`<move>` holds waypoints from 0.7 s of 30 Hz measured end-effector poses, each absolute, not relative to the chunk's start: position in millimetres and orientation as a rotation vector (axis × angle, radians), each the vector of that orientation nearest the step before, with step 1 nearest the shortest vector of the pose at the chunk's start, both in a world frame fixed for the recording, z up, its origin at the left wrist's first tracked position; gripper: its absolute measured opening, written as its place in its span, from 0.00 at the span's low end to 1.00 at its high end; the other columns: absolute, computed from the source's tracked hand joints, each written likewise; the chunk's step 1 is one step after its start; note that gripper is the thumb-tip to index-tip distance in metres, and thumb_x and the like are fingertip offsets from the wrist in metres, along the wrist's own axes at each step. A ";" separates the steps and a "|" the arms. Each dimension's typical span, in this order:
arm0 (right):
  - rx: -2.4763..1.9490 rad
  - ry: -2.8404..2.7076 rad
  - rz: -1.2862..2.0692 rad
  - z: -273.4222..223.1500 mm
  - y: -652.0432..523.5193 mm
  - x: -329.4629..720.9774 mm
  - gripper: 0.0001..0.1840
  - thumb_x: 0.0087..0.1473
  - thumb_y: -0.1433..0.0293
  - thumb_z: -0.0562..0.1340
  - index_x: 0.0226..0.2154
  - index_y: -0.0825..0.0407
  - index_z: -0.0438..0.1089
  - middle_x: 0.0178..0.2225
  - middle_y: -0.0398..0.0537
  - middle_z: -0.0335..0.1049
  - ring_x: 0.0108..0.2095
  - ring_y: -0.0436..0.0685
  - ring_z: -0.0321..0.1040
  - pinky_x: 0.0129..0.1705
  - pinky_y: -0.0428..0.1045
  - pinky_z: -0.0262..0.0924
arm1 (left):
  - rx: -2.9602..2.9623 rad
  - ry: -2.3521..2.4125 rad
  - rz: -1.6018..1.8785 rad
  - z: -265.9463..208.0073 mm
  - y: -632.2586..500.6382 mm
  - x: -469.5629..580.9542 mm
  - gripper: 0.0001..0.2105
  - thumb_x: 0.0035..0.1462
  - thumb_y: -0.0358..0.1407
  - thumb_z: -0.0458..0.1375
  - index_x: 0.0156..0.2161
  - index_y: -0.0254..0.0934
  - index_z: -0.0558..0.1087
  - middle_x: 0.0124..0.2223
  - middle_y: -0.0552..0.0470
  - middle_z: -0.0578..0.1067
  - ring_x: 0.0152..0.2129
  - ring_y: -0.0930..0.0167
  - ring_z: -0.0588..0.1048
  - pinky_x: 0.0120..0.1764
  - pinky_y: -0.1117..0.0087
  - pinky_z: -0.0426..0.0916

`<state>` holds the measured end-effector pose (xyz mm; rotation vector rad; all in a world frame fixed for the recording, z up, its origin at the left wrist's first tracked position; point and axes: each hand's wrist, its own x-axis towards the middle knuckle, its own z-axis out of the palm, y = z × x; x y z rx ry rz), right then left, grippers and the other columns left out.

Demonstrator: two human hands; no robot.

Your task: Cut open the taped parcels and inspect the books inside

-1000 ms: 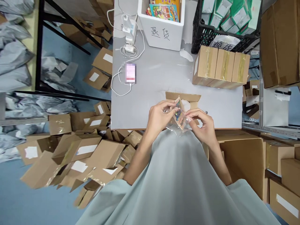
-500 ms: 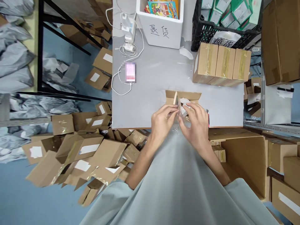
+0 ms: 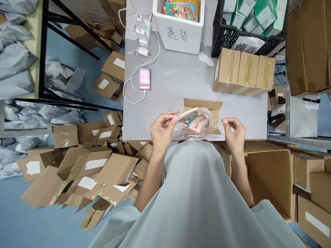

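At the near edge of a light grey table (image 3: 176, 79), a person in a pale grey-green garment (image 3: 191, 193) works with two bare hands over an open brown cardboard box (image 3: 214, 117). The left hand (image 3: 161, 132) has its thumb and fingers closed in a pinch on the left end of a flat, thin, pink-and-blue printed item with pale edges (image 3: 193, 120), held tilted above the box, near the middle of the table's near edge. The right hand (image 3: 234, 133), well apart from it, nips the right end of a sheet of crinkled clear plastic film (image 3: 210, 131) between thumb and forefinger, its other fingers curled. The film stretches between the hands and overlaps the printed item's right end; from here I cannot tell whether it wraps the item all round. Toward the table's left edge lies a pink-screened phone (image 3: 144, 78) on a white cable (image 3: 129, 100). At the far edge stands a white tub with handwritten black characters (image 3: 178, 39), holding colourful printed packets (image 3: 181, 11); toward the far right corner, a black plastic crate (image 3: 218, 38) carries green-and-white cartons (image 3: 258, 19), with three tape-sealed brown boxes (image 3: 243, 70) in a row just before it.
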<state>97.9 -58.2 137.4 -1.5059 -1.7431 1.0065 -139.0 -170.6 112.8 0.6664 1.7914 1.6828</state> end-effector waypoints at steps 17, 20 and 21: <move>-0.719 -1.502 1.807 206.7 -53.5 131.0 0.23 0.57 0.54 0.75 0.54 0.35 0.79 0.59 0.47 0.81 0.65 0.70 0.75 0.71 0.73 0.66 | 0.548 1.709 1.726 125.9 -181.9 -146.6 0.23 0.59 0.57 0.73 0.39 0.39 0.74 0.39 0.45 0.87 0.38 0.64 0.87 0.42 0.66 0.80; -0.968 -1.643 1.489 224.2 -63.2 114.4 0.21 0.62 0.55 0.73 0.56 0.37 0.78 0.61 0.49 0.79 0.67 0.69 0.72 0.73 0.70 0.63 | 0.624 1.769 1.753 127.5 -185.8 -154.1 0.21 0.61 0.55 0.72 0.38 0.39 0.75 0.43 0.44 0.87 0.43 0.63 0.87 0.47 0.64 0.80; -1.053 -1.712 1.377 227.1 -67.4 103.5 0.20 0.64 0.56 0.72 0.57 0.38 0.77 0.62 0.50 0.78 0.67 0.68 0.71 0.73 0.70 0.63 | 0.649 1.788 1.750 128.3 -187.1 -156.1 0.20 0.62 0.54 0.72 0.38 0.39 0.75 0.44 0.43 0.88 0.45 0.62 0.87 0.48 0.64 0.80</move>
